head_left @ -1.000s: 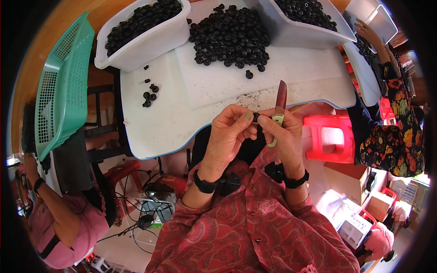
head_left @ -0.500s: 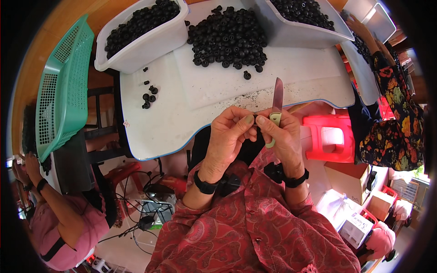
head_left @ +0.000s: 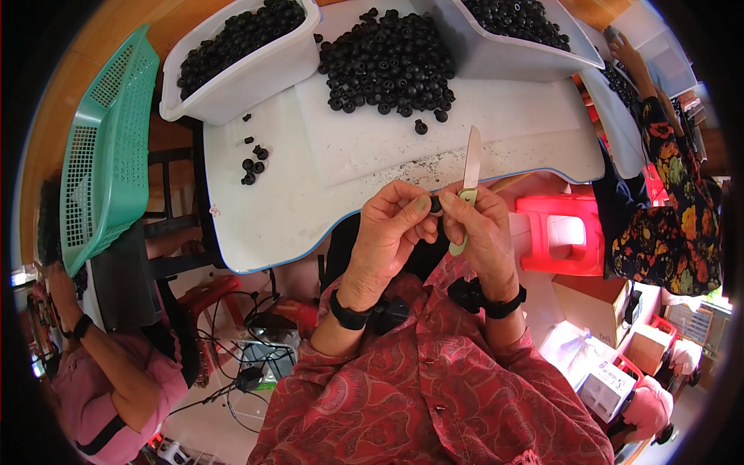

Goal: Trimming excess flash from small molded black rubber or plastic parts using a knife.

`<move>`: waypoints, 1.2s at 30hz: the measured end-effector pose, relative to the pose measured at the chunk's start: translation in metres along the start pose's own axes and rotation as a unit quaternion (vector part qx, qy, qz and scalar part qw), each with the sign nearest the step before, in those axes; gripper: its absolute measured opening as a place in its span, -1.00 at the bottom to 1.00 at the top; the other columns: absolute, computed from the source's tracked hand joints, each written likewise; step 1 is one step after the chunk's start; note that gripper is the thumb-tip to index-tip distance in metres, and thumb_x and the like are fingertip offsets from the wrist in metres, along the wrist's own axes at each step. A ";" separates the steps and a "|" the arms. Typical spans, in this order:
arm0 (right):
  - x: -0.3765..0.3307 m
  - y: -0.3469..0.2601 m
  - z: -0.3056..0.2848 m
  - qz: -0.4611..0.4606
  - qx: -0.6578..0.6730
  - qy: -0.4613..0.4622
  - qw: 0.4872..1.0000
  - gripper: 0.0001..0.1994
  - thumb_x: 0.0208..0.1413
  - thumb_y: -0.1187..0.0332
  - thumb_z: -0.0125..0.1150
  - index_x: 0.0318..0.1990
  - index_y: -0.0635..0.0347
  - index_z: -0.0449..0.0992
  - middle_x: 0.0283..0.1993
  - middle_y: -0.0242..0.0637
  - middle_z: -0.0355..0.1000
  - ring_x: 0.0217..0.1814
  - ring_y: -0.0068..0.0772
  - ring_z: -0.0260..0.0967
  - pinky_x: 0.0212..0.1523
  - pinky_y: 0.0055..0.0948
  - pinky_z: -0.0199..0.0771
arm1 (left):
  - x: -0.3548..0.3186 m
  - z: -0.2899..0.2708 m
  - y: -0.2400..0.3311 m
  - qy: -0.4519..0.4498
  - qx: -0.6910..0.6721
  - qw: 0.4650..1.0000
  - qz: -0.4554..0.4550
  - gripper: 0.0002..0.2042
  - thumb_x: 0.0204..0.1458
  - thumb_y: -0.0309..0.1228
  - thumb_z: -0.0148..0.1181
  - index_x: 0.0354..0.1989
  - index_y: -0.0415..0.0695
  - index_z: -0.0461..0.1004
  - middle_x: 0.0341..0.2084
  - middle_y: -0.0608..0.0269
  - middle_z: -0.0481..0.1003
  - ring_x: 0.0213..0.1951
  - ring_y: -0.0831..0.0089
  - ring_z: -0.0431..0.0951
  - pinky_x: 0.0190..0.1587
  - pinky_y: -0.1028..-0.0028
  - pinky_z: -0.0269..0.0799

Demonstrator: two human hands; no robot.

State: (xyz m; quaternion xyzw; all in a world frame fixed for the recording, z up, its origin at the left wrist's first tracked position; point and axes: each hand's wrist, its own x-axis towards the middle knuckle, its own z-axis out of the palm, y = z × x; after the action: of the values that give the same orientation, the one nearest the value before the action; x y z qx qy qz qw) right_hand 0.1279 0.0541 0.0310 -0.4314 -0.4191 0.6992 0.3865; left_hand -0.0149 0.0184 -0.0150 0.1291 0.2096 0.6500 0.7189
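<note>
Thumb and fingertips of my left hand (head_left: 397,221) pinch a small round black part (head_left: 435,204), similar to those heaped on the table. Close beside it, my right hand (head_left: 480,225) is closed round a knife (head_left: 471,159) with a pale green handle, its blade pointing up and away from me. The right thumb lies by the black part; whether the blade's edge touches it is hidden. Beyond both hands, a pile of black parts (head_left: 387,66) covers the far middle of the white table (head_left: 263,209).
A white tub (head_left: 240,66) of black parts stands far left, a grey tub (head_left: 504,58) far right. Several loose parts (head_left: 252,165) lie at left. A green basket (head_left: 108,155) is beyond the table's left side. Co-workers sit left and right; a red stool (head_left: 562,232) is at right.
The knife blade has turned slightly and looks brighter. More of the black part shows between my fingertips. Both hands stay in nearly the same place. The co-workers' arms have shifted.
</note>
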 end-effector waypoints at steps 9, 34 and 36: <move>0.000 0.002 -0.001 -0.028 -0.003 0.007 1.000 -0.85 0.17 0.36 0.15 -0.22 0.25 0.48 -0.54 -0.50 0.32 -0.62 -0.74 0.16 -0.61 -0.70 0.09 | -0.004 0.009 0.007 -0.010 -0.014 1.000 -0.001 -0.85 0.14 -0.49 0.12 -0.15 -0.27 0.45 -0.38 0.20 0.53 -0.46 0.56 0.50 -0.42 0.56 0.49; -0.011 0.009 0.019 -0.413 -0.542 0.075 0.728 -0.66 -0.06 0.56 0.19 -0.04 0.25 0.46 -0.36 -0.24 0.35 -0.43 -0.22 0.38 -0.45 -0.34 0.39 | -0.017 0.020 0.009 0.019 0.068 0.990 0.120 -0.79 0.16 -0.49 0.09 -0.06 -0.28 0.42 -0.38 0.20 0.52 -0.41 0.52 0.51 -0.31 0.52 0.49; -0.012 0.009 0.018 -0.416 -0.545 0.076 0.724 -0.65 -0.06 0.57 0.19 -0.04 0.25 0.46 -0.37 -0.25 0.34 -0.43 -0.23 0.38 -0.46 -0.34 0.38 | -0.018 0.020 0.009 0.017 0.072 0.990 0.122 -0.79 0.16 -0.49 0.09 -0.06 -0.28 0.42 -0.38 0.20 0.52 -0.40 0.52 0.51 -0.31 0.52 0.49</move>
State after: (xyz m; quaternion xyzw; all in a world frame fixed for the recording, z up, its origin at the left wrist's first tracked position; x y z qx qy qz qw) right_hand 0.1133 0.0359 0.0310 -0.4016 -0.8348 0.0839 0.3671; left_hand -0.0148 0.0037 0.0093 0.1940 0.2507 0.7185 0.6191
